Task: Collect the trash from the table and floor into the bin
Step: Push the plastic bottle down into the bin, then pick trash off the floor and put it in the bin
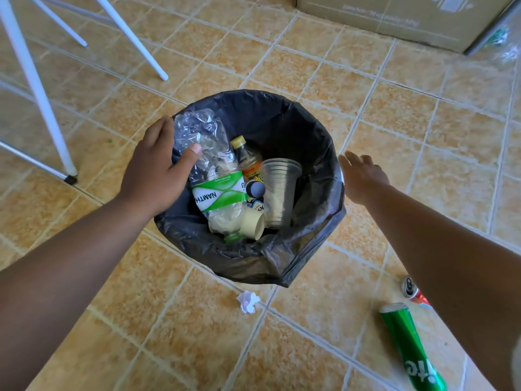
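Observation:
A bin lined with a black bag [296,128] stands on the tiled floor. My left hand [158,170] grips a crushed clear plastic bottle [208,153] with a green label, its neck pointing down into the bin. Inside lie a small bottle with a yellow cap [245,156], clear plastic cups [279,190] and a paper cup [253,224]. My right hand [363,176] hovers open beside the bin's right rim, holding nothing. On the floor lie a crumpled white paper [248,301], a green can [411,348] and a red can [413,290] partly hidden by my right arm.
White metal table legs [36,88] stand at the left. A cardboard box [394,18] sits at the back right, with clear plastic wrapping [504,43] beside it.

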A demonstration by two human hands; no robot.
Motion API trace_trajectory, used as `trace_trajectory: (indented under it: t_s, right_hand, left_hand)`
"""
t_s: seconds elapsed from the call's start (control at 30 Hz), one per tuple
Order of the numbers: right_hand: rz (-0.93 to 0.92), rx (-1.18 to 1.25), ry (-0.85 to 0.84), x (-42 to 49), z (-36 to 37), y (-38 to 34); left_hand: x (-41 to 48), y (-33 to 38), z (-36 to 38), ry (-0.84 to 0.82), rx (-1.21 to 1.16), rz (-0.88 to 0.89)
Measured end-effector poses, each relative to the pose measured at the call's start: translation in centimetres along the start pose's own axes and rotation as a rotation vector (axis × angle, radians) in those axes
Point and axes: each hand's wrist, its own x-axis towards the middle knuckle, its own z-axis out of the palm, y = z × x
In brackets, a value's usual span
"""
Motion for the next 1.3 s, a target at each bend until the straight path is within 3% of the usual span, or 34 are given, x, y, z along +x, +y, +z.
trace_trajectory:
  t_s: [0.2,0.33,0.57,0.67,0.77,0.87,0.93,1.0,1.1,1.2,1.3]
  right_hand:
    - [0.049,-0.108,0.062,-0.5,-0.4,-1.1]
    - [0.024,0.100,0.089,-1.5,0.1,-1.9]
    - [0.008,0.220,0.193,-2.5,-0.8,-1.6]
    - [0.131,0.496,0.309,-2.0,-3.0,-0.7]
    - [0.180,0.881,0.568,-2.2,-7.2,-0.3]
    - [0.069,1.194,0.761,-4.3,-12.1,-1.8]
    - [-0.115,1.313,0.747,-5.9,-14.2,-3.7]
    - [-0.291,1.258,0.618,-7.7,-15.4,-5.9]
    - [-0.424,0.807,0.457,-9.3,-15.3,-8.5]
    - [-0.459,0.383,0.427,-9.9,-14.1,-10.0]
    - [-0.442,0.243,0.406,-10.1,-13.3,-10.4]
  left_hand:
    - [0.1,0.2,-0.1,-0.015,0.010,-0.012]
    - [0.0,0.3,0.0,-0.021,0.045,-0.007]
    - [-0.1,0.7,-0.2,-0.032,0.154,-0.001]
    - [-0.1,0.9,-0.3,-0.061,0.197,-0.004]
    - [-0.1,1.0,-0.4,-0.070,0.224,0.002]
    - [-0.1,1.0,-0.4,-0.080,0.264,0.005]
    - [-0.2,1.0,-0.5,-0.095,0.292,0.007]
    - [-0.1,1.1,-0.5,-0.108,0.319,0.008]
    - [-0.1,1.1,-0.6,-0.116,0.376,0.011]
    - [-0.2,1.0,-0.6,-0.106,0.416,0.023]
    - [-0.3,1.0,-0.7,-0.097,0.393,0.042]
